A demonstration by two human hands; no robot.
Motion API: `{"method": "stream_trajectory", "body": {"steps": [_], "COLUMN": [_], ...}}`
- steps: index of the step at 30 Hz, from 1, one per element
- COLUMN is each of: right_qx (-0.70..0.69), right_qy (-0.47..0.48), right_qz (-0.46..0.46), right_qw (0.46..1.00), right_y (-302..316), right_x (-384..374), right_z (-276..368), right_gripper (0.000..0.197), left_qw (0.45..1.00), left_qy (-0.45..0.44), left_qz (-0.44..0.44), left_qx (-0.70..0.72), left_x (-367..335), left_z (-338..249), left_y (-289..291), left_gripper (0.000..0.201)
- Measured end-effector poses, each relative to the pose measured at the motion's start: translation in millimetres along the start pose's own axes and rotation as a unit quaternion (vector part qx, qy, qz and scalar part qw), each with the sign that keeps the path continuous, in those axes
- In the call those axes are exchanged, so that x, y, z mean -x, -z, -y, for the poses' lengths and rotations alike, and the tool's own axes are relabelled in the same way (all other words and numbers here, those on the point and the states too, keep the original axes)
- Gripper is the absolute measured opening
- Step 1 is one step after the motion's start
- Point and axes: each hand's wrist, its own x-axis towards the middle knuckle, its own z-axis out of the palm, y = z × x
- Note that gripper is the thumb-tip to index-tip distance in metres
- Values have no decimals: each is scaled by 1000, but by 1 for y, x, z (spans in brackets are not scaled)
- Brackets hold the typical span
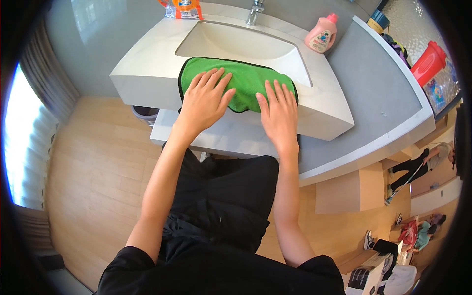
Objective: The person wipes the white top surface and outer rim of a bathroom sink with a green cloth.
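A green cloth [246, 81] with a black edge lies over the front rim of the white sink [236, 44], part of it hanging down the counter's front. On its left half rests my left hand [204, 98], palm down with fingers stretched out. My right hand [279, 110] lies flat on the cloth's right end, its fingers also extended. Neither hand grips the cloth. What lies under the palms is hidden.
A chrome faucet [254, 12] stands behind the basin. On the counter are a pink bottle [322, 33] at right and an orange-and-white package [183, 10] at left. A grey partition [378, 93] borders the right side. A bin [146, 114] sits below; people are far right.
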Motion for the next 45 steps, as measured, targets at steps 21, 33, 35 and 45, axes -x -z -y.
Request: {"method": "stream_trajectory", "body": {"steps": [21,33,35,45], "right_qx": [12,-13,-18,6], "right_qy": [-114,-131,-119,12], "right_qz": [301,234,243,-32], "right_qw": [947,963,963,999], "right_y": [-46,-33,-27,-32], "right_x": [-116,-95,-91,-36], "right_z": [-46,-37,-36,-27], "right_gripper": [65,53,50,38], "left_qw": [948,963,983,999], "left_qy": [67,67,43,-16], "left_qz": [311,255,175,-8], "left_qx": [-24,-48,-46,-36], "left_x": [-108,-83,-73,-29], "left_z": [61,52,48,24], "left_y": [-58,-46,-45,-28], "left_gripper": [43,37,37,38]}}
